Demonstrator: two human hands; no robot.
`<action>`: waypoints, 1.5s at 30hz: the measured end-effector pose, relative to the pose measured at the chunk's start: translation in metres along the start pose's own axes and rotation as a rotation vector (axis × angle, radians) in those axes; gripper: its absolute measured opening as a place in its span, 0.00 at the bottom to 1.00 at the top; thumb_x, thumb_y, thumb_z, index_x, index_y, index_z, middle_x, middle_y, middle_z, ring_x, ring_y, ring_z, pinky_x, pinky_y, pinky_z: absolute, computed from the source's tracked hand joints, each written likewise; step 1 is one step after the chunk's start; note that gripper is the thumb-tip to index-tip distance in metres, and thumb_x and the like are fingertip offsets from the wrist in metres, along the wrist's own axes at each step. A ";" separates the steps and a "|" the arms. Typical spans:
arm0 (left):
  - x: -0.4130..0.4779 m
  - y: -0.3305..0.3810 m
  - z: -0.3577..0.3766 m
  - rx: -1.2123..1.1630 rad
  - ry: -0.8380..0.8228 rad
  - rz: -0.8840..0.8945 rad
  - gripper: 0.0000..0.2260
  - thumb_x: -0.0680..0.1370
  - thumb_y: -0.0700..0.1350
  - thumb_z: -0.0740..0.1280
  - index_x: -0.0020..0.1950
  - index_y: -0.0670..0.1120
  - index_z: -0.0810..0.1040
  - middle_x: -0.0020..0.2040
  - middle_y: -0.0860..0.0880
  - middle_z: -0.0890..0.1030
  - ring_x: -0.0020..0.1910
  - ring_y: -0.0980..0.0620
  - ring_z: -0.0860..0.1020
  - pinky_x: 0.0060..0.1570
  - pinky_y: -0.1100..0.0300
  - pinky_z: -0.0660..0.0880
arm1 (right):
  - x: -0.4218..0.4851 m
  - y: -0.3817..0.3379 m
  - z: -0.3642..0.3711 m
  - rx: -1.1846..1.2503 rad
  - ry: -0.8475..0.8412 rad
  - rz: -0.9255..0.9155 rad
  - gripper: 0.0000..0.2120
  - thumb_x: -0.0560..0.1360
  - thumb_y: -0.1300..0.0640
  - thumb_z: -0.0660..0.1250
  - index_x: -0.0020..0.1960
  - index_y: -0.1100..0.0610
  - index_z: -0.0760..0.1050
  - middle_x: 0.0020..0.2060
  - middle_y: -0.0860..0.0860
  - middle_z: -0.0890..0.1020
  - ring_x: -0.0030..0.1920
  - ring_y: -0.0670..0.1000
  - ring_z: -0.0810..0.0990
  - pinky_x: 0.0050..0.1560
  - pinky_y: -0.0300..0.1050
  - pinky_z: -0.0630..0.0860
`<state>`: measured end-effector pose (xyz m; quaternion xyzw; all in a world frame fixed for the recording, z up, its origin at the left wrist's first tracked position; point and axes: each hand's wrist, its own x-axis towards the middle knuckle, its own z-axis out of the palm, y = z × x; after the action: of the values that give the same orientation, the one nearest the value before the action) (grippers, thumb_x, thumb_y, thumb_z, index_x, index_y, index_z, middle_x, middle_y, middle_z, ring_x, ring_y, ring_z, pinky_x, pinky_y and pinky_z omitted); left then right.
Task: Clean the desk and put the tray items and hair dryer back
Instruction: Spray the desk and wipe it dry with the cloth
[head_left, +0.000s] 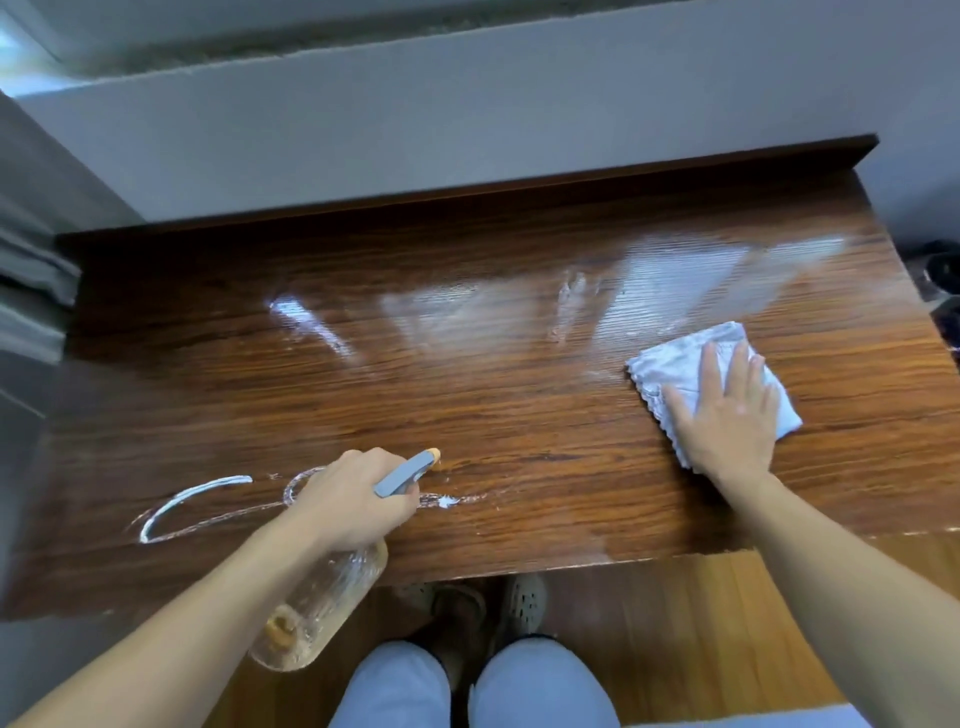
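**Spray + wipe**

I see desk (467, 322) w/ wet smears (447, 312) at rear & white foam line (182, 501) front-left. Bottle (332, 597) hangs over front edge, neck wrapped in L hand (353, 499), nozzle pointing fwd. Cloth (670, 364) lies on desk's right side; R hand (727, 415) pressed flat on it, fingers straight.

Lighting: soft, even daylight, moderately bright, strongest at the far left corner.
Glare: pale streaked reflections across the far half of the desk (467, 395).
Shadows: faint, diffuse.
Distortion: wide-angle bowing toward the edges.
Focus: slightly soft overall, with blurred corners.
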<state>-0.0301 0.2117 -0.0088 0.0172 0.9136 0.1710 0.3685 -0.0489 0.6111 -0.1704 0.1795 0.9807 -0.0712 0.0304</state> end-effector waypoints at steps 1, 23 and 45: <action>-0.002 -0.001 0.001 0.004 0.005 0.013 0.09 0.76 0.50 0.64 0.43 0.46 0.79 0.40 0.47 0.82 0.39 0.45 0.80 0.38 0.50 0.76 | -0.003 0.000 0.000 -0.006 -0.008 -0.001 0.40 0.77 0.31 0.43 0.81 0.54 0.53 0.80 0.61 0.53 0.79 0.63 0.51 0.76 0.63 0.52; -0.043 -0.080 0.007 0.108 -0.072 0.011 0.06 0.73 0.47 0.64 0.37 0.48 0.74 0.37 0.50 0.78 0.37 0.47 0.76 0.33 0.57 0.67 | -0.135 -0.077 0.033 -0.015 0.090 0.041 0.37 0.80 0.33 0.47 0.79 0.57 0.60 0.78 0.63 0.60 0.77 0.66 0.59 0.71 0.67 0.60; -0.075 -0.126 -0.012 0.067 -0.071 -0.083 0.08 0.78 0.49 0.62 0.46 0.48 0.80 0.44 0.48 0.82 0.42 0.47 0.81 0.43 0.48 0.80 | -0.224 -0.256 0.056 0.099 -0.049 -0.465 0.34 0.79 0.34 0.55 0.81 0.47 0.55 0.81 0.57 0.52 0.80 0.59 0.48 0.78 0.59 0.48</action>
<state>0.0281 0.0774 0.0080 -0.0021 0.9051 0.1241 0.4066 0.0710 0.2879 -0.1736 -0.0514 0.9900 -0.1285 0.0281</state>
